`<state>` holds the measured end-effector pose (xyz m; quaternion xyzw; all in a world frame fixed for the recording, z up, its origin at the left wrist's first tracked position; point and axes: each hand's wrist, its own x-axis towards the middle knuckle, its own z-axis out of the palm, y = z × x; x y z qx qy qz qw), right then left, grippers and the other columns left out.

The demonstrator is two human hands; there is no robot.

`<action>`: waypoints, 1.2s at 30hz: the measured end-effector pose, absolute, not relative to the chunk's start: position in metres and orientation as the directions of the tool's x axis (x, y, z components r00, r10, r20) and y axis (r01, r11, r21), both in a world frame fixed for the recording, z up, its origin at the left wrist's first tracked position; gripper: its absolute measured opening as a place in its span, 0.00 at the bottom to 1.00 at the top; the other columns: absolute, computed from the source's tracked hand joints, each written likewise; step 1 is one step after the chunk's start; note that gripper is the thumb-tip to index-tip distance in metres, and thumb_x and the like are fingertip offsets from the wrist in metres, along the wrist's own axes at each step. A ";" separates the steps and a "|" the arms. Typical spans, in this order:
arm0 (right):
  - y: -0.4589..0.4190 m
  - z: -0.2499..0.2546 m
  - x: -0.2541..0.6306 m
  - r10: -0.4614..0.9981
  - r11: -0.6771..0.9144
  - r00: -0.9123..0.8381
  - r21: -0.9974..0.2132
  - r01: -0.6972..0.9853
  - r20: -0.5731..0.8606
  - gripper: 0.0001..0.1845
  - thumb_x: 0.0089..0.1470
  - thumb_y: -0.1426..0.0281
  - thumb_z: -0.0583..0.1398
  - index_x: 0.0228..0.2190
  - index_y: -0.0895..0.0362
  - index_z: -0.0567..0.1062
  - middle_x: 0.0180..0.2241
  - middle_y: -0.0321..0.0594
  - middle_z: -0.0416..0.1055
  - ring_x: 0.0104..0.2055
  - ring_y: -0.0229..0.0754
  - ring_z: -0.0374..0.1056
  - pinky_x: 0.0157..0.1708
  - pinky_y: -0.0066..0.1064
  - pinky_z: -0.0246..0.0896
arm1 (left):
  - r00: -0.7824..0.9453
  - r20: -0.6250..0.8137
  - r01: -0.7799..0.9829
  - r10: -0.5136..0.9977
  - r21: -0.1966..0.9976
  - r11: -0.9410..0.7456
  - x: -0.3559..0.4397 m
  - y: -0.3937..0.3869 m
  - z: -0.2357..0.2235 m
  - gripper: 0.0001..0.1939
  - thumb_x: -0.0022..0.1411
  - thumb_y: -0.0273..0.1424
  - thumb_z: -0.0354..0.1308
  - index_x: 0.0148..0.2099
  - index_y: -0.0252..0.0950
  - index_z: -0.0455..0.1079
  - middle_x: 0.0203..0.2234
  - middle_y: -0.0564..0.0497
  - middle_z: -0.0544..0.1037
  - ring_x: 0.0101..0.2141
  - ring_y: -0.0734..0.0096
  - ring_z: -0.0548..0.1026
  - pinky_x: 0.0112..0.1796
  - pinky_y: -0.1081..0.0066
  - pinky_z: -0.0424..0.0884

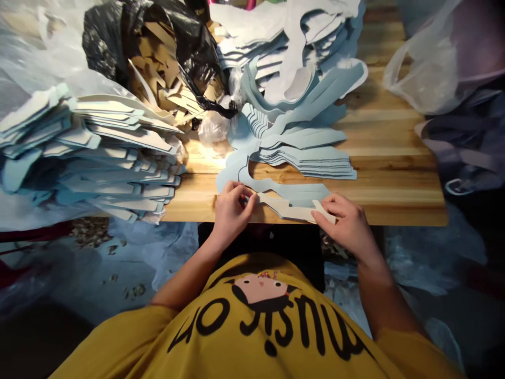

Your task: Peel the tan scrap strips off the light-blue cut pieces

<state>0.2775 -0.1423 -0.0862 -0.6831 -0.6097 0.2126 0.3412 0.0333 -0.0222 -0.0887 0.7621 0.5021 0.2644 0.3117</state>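
Note:
Near the table's front edge, a narrow cream cut piece point(288, 209) stretches between my two hands. My left hand point(233, 208) pinches its left end, thumb and fingers together. At the other end, my right hand point(342, 220) is closed on the piece, thumb below and fingers above. Just behind it lies a light blue cut piece point(284, 188), its curved end close to my left fingers. Farther back, a fanned stack of light blue cut pieces point(307, 160) rests on the wood. Whether the cream piece is one layer or more, I cannot tell.
A large pile of blue and cream cut pieces point(118, 152) covers the left. Behind it stands a black plastic bag point(106, 42) with brown scraps point(158, 58). White cut pieces point(252, 26) are stacked at the back. A clear plastic bag point(430, 68) sits right of the wooden table point(398, 173).

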 end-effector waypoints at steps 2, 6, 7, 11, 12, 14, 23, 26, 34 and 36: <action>-0.142 -0.086 0.278 0.979 -0.045 0.174 -0.720 0.692 0.106 0.14 0.56 0.69 0.62 0.21 0.57 0.69 0.29 0.36 0.66 0.29 0.36 0.63 0.29 0.28 0.55 | 0.357 0.073 0.605 0.931 0.741 -0.290 0.034 -0.022 -0.088 0.07 0.61 0.32 0.60 0.32 0.35 0.72 0.34 0.51 0.73 0.27 0.77 0.70 0.31 0.74 0.67; -0.142 -0.087 0.278 0.980 -0.070 0.182 -0.711 0.700 0.082 0.14 0.56 0.69 0.62 0.20 0.57 0.69 0.28 0.36 0.66 0.28 0.36 0.62 0.28 0.28 0.54 | 0.362 0.057 0.621 0.931 0.730 -0.286 0.035 -0.021 -0.087 0.07 0.61 0.31 0.59 0.31 0.35 0.72 0.34 0.51 0.73 0.27 0.77 0.70 0.31 0.74 0.67; -0.142 -0.087 0.278 0.980 -0.069 0.179 -0.707 0.704 0.082 0.15 0.56 0.69 0.62 0.20 0.57 0.69 0.28 0.36 0.67 0.28 0.36 0.63 0.28 0.28 0.54 | 0.363 0.055 0.626 0.930 0.725 -0.287 0.035 -0.020 -0.087 0.07 0.61 0.31 0.59 0.31 0.35 0.72 0.34 0.51 0.73 0.27 0.76 0.70 0.32 0.74 0.67; -0.142 -0.088 0.277 0.981 -0.058 0.169 -0.685 0.726 0.096 0.15 0.57 0.68 0.61 0.20 0.57 0.68 0.28 0.36 0.67 0.28 0.35 0.63 0.29 0.28 0.54 | 0.367 0.060 0.637 0.928 0.711 -0.297 0.035 -0.019 -0.087 0.06 0.61 0.30 0.59 0.31 0.35 0.72 0.34 0.51 0.73 0.29 0.75 0.70 0.33 0.73 0.68; -0.141 -0.088 0.277 0.981 -0.058 0.169 -0.681 0.730 0.097 0.15 0.57 0.68 0.61 0.20 0.57 0.68 0.28 0.36 0.67 0.28 0.35 0.63 0.29 0.28 0.54 | 0.369 0.061 0.640 0.928 0.708 -0.300 0.035 -0.019 -0.087 0.06 0.61 0.30 0.59 0.31 0.35 0.72 0.34 0.51 0.73 0.29 0.75 0.70 0.33 0.73 0.68; -0.141 -0.088 0.276 0.981 -0.062 0.169 -0.674 0.737 0.095 0.16 0.57 0.68 0.61 0.20 0.56 0.67 0.29 0.36 0.67 0.28 0.35 0.63 0.29 0.28 0.54 | 0.374 0.061 0.647 0.925 0.697 -0.308 0.035 -0.019 -0.088 0.07 0.61 0.30 0.59 0.31 0.35 0.71 0.34 0.51 0.73 0.29 0.75 0.70 0.33 0.73 0.68; -0.140 -0.089 0.275 0.983 -0.073 0.164 -0.650 0.756 0.080 0.16 0.56 0.69 0.61 0.19 0.56 0.64 0.29 0.36 0.66 0.28 0.35 0.63 0.31 0.28 0.54 | 0.394 0.132 0.691 0.910 0.610 -0.388 0.036 -0.021 -0.093 0.07 0.62 0.29 0.59 0.31 0.36 0.68 0.33 0.52 0.72 0.27 0.75 0.69 0.32 0.74 0.67; -0.139 -0.089 0.275 0.983 -0.078 0.166 -0.641 0.764 0.078 0.16 0.56 0.69 0.60 0.19 0.56 0.64 0.29 0.35 0.65 0.28 0.35 0.63 0.31 0.28 0.54 | 0.392 0.156 0.711 0.907 0.574 -0.407 0.037 -0.021 -0.096 0.07 0.61 0.29 0.60 0.31 0.37 0.66 0.32 0.52 0.71 0.29 0.73 0.70 0.33 0.73 0.67; -0.139 -0.091 0.273 0.984 -0.081 0.163 -0.619 0.781 0.077 0.16 0.57 0.68 0.60 0.20 0.56 0.65 0.29 0.35 0.65 0.28 0.36 0.63 0.33 0.29 0.54 | 0.380 0.247 0.702 0.891 0.550 -0.452 0.028 -0.027 -0.104 0.05 0.63 0.25 0.56 0.40 0.37 0.63 0.34 0.50 0.72 0.34 0.68 0.73 0.38 0.68 0.72; -0.140 -0.093 0.272 0.983 -0.072 0.161 -0.610 0.789 0.092 0.16 0.58 0.68 0.59 0.19 0.56 0.65 0.29 0.35 0.65 0.28 0.36 0.63 0.33 0.30 0.54 | 0.394 0.336 0.669 0.856 0.534 -0.517 0.034 -0.033 -0.102 0.05 0.65 0.24 0.54 0.43 0.37 0.65 0.38 0.46 0.73 0.39 0.65 0.74 0.42 0.65 0.73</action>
